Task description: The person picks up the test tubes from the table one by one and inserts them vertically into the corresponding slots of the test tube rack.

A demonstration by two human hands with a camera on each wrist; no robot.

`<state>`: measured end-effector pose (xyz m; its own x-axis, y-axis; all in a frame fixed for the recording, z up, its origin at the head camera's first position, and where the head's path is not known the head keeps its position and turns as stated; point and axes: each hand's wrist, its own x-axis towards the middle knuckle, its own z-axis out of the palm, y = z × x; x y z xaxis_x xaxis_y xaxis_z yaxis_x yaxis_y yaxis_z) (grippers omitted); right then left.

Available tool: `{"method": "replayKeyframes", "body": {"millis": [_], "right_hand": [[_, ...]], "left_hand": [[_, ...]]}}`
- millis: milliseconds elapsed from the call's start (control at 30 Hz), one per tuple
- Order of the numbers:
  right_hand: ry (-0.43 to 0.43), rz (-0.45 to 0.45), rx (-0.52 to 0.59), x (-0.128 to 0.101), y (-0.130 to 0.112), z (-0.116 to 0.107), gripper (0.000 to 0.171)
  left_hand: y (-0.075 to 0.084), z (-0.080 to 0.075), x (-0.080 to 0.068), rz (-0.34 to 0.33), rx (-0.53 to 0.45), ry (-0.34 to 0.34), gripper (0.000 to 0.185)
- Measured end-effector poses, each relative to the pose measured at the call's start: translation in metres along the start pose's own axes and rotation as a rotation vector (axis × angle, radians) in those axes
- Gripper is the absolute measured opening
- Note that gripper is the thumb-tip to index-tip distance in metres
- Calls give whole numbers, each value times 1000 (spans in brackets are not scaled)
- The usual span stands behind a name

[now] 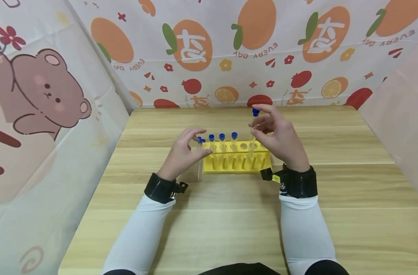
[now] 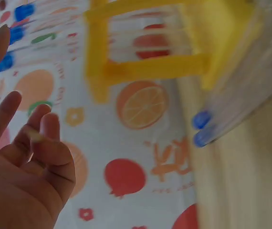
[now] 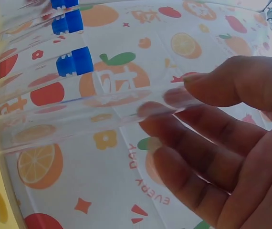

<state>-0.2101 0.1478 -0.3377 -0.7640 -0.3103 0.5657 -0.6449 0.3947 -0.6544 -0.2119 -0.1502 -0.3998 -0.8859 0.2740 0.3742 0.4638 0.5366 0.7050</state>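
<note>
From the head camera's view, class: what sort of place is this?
Probably a staged tabletop booth, not a real lab: a wooden table walled by cartoon-print sheets, with a yellow rack of blue-capped tubes.

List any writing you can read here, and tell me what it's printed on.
"EVERY DAY": upside down on the fruit-patterned backdrop cloth in the head view; "EVERY" and "DAY" also show in the right wrist view.
A white Chinese-style character on the printed oranges: upside down, not surely readable.
Test tubes, yellow rack: no writing visible.
</note>
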Motion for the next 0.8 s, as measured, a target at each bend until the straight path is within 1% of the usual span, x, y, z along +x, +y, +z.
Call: {"method": "replayKeyframes", "body": {"millis": [133, 267, 367, 567, 800], "right_hand": [[43, -41, 32, 0, 2, 3, 54], [87, -78, 44, 1, 4, 4, 55], [101, -84, 54, 2, 5, 5, 54], [109, -81, 42, 3, 7, 5, 52], [120, -75, 10, 3, 10, 5, 47]], "left_hand": [[-10, 11, 0, -10, 45, -68, 63], [-12, 16, 0, -65, 80, -107, 60], [-13, 17, 1, -94, 91, -115, 53], [-14, 20, 4, -86, 106, -105, 41], [-14, 23, 9, -97, 91, -127, 40]]}}
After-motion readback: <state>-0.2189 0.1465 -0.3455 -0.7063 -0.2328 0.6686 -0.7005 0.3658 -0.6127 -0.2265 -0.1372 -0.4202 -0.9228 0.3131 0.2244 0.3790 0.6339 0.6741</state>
